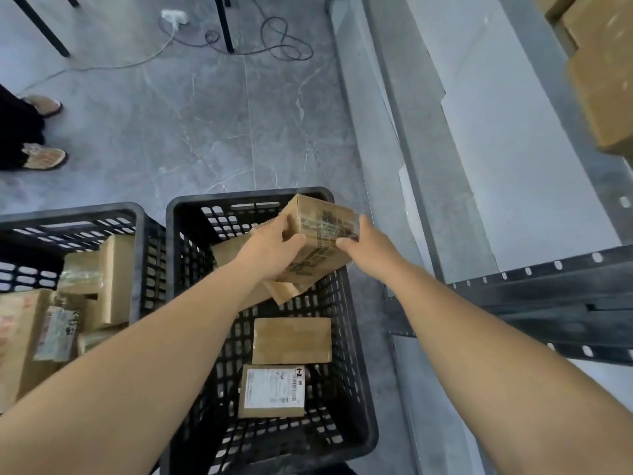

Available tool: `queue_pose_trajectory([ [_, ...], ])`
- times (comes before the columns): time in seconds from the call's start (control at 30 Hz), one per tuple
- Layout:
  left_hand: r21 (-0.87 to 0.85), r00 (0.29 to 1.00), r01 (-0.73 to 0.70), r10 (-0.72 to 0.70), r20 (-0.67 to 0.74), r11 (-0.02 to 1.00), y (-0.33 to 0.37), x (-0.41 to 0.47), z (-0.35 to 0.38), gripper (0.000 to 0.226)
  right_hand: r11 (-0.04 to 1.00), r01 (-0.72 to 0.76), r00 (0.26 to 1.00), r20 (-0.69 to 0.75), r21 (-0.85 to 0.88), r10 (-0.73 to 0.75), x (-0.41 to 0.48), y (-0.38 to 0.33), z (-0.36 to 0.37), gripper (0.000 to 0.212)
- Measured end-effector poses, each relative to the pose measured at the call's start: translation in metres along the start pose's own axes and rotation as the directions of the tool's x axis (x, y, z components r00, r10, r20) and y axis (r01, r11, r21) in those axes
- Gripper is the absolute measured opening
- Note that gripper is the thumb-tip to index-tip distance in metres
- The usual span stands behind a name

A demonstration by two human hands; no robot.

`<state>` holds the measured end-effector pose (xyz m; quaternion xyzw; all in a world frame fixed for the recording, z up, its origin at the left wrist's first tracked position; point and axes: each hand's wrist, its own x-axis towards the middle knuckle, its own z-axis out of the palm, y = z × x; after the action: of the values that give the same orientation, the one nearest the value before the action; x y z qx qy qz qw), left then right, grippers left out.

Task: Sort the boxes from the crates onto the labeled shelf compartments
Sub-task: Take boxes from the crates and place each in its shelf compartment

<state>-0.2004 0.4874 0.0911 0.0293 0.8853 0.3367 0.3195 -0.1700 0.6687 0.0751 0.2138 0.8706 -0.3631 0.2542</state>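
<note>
A taped cardboard box [320, 234] is held above the far end of the black crate [185, 214] in front of me. My left hand [270, 245] grips its left side, thumb on the near face. My right hand [363, 245] grips its right end. Deeper in this crate lie a plain brown box [292, 340], a box with a white label [272, 390] and other boxes partly hidden under my left arm. A second black crate [137, 217] at the left holds several boxes [116, 279]. The metal shelf [513, 149] runs along the right.
Cardboard boxes [603, 80] sit on the shelf at the upper right. A dark perforated shelf beam [548, 296] juts out at the right, close to my right forearm. Another person's feet [44, 156] stand at the left. Cables [284, 39] and table legs cross the far floor.
</note>
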Motion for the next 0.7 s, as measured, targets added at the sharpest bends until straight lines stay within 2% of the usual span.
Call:
queue_pose_trajectory([
  [0.13,-0.175,0.997,0.037,-0.026,0.066,0.984,-0.01,-0.017,-0.009,0.049,0.976,-0.054,0.996,0.08,0.209,0.038,-0.01,-0.003,0.002,0.109],
  [0.17,-0.199,0.996,0.042,-0.024,0.091,0.979,-0.014,-0.023,-0.011,0.052,0.972,-0.059,0.994,0.101,0.229,0.036,-0.014,-0.005,0.003,0.114],
  [0.23,-0.242,0.995,0.032,-0.007,0.104,0.97,-0.022,-0.036,-0.015,0.059,0.964,-0.03,0.99,0.144,0.264,-0.008,-0.024,-0.01,0.006,0.105],
  [0.33,-0.365,0.997,0.025,0.003,0.075,0.93,-0.031,-0.057,-0.025,0.056,0.93,-0.004,0.982,0.179,0.368,-0.066,-0.043,-0.016,0.012,0.071],
  [0.47,-0.479,0.996,0.087,-0.076,0.043,0.874,-0.045,-0.087,-0.039,0.036,0.858,-0.021,0.987,0.149,0.512,-0.065,-0.071,-0.031,0.024,0.029],
  [0.6,-0.475,0.983,0.053,-0.129,-0.13,0.878,-0.055,-0.109,-0.053,0.03,0.841,0.024,0.991,0.097,0.54,-0.091,-0.098,-0.053,0.036,0.016],
  [0.67,-0.51,0.983,0.033,-0.119,-0.137,0.86,-0.06,-0.117,-0.063,0.047,0.838,0.063,0.991,0.064,0.541,-0.116,-0.108,-0.061,0.042,0.018],
  [0.7,-0.52,0.986,0.029,-0.108,-0.123,0.854,-0.062,-0.121,-0.069,0.06,0.83,0.069,0.991,0.059,0.554,-0.122,-0.113,-0.064,0.044,0.029],
])
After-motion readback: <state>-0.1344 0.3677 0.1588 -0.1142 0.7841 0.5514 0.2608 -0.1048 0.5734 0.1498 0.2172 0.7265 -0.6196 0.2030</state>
